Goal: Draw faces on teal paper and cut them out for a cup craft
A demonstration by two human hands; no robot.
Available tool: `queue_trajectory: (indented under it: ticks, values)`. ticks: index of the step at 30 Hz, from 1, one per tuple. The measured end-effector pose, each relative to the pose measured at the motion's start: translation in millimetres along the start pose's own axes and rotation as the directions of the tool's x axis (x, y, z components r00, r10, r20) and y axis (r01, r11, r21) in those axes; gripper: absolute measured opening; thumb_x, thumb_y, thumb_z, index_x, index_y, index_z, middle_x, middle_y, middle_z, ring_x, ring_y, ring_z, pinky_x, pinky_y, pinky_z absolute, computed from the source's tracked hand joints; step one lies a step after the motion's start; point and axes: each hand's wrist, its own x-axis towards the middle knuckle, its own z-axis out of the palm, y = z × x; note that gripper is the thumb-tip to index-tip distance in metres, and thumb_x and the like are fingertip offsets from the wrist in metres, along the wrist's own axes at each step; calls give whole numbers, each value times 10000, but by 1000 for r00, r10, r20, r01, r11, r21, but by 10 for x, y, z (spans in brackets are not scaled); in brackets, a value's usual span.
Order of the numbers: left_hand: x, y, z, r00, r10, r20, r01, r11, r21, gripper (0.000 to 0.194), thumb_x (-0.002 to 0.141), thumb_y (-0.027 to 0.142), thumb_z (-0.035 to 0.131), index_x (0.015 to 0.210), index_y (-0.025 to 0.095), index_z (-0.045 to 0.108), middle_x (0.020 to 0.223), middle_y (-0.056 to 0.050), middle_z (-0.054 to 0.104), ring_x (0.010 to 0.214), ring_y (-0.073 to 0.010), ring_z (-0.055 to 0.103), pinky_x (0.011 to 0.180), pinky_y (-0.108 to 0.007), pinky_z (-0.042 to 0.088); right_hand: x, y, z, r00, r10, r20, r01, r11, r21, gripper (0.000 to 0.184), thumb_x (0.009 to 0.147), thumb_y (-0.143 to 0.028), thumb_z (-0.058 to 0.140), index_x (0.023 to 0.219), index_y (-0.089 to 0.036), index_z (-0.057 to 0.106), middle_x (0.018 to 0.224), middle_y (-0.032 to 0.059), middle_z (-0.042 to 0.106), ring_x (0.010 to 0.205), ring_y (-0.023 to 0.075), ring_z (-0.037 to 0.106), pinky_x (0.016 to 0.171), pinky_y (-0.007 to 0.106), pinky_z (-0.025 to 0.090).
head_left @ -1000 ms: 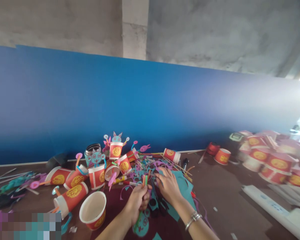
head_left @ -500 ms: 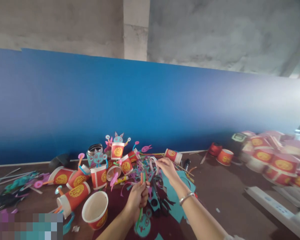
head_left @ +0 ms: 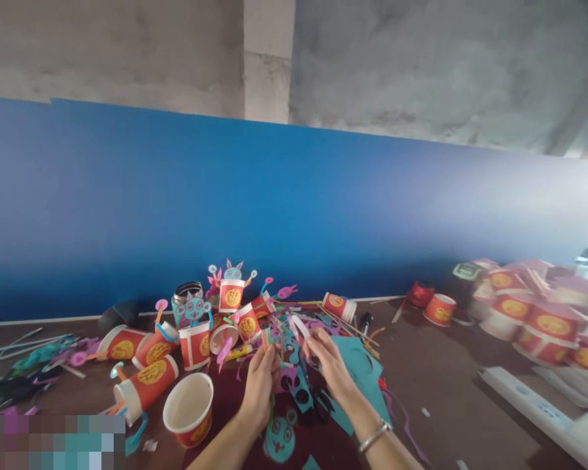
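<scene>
Upright in my left hand (head_left: pixel 261 385) are thin straws (head_left: pixel 267 337), orange and green at the top, with the fingers closed round them. My right hand (head_left: pixel 330 362), a silver bangle at its wrist, grips a white ring like a roll of tape (head_left: pixel 300 326). The two hands are apart, the ring just right of the straw tops. Beneath my left hand lies a blue paper face (head_left: pixel 280 440) with red drawn features. Dark-handled scissors (head_left: pixel 322 403) rest between my forearms, beside blue paper (head_left: pixel 359 369) under my right hand.
An open paper cup (head_left: pixel 189 408) stands left of my left arm. Several red cups with paper faces (head_left: pixel 195 346) crowd behind it. Purple and blue scraps (head_left: pixel 318 324) lie beyond my hands. At right are a power strip (head_left: pixel 529 398) and piled cups (head_left: pixel 551 326).
My right hand has come lower and nearer to me with the white ring. My left hand has shifted slightly left with the straws.
</scene>
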Motion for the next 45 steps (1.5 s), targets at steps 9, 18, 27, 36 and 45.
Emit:
queue_trajectory:
  ticks: [9, 18, 27, 36, 45]
  values:
    - [-40, 16, 48, 999, 38, 31, -43, 984, 174, 446, 664, 576, 646, 665, 202, 403, 480, 113, 237, 404, -40, 187, 377, -183, 145, -161, 3, 103, 996, -69, 61, 79, 980, -184, 147, 893, -306, 427, 862, -202, 525, 736, 17, 557, 678, 159, 520, 611, 250, 416]
    - [5, 80, -6, 987, -125, 98, 132, 988, -76, 530, 608, 520, 725, 572, 205, 302, 456, 134, 155, 393, -17, 68, 364, -175, 65, -166, -71, 120, 950, -227, 213, 297, 867, -401, 102, 843, -220, 512, 757, -207, 565, 751, 38, 632, 795, 197, 577, 871, 366, 391]
    - [-16, 73, -5, 979, -152, 135, 156, 988, -17, 443, 589, 529, 737, 726, 149, 555, 438, 134, 190, 369, -8, 102, 354, -163, 78, -171, -24, 128, 943, -245, 227, 319, 863, -393, 156, 861, -234, 506, 718, -209, 564, 701, 12, 648, 684, 158, 605, 922, 377, 350]
    - [-18, 73, -11, 977, -159, 142, 164, 986, -25, 445, 611, 529, 724, 758, 138, 568, 452, 136, 178, 383, -12, 92, 361, -160, 69, -179, -53, 134, 942, -231, 242, 313, 866, -391, 275, 889, -233, 441, 627, -202, 517, 596, -6, 577, 610, 141, 559, 869, 344, 383]
    - [2, 69, -25, 973, -221, 69, 224, 973, -46, 480, 596, 612, 681, 630, 164, 510, 423, 125, 214, 357, -18, 121, 354, -166, 81, -192, -19, 136, 924, -253, 285, 356, 843, -404, 228, 856, -234, 489, 637, -206, 551, 602, -8, 583, 615, 148, 546, 874, 358, 373]
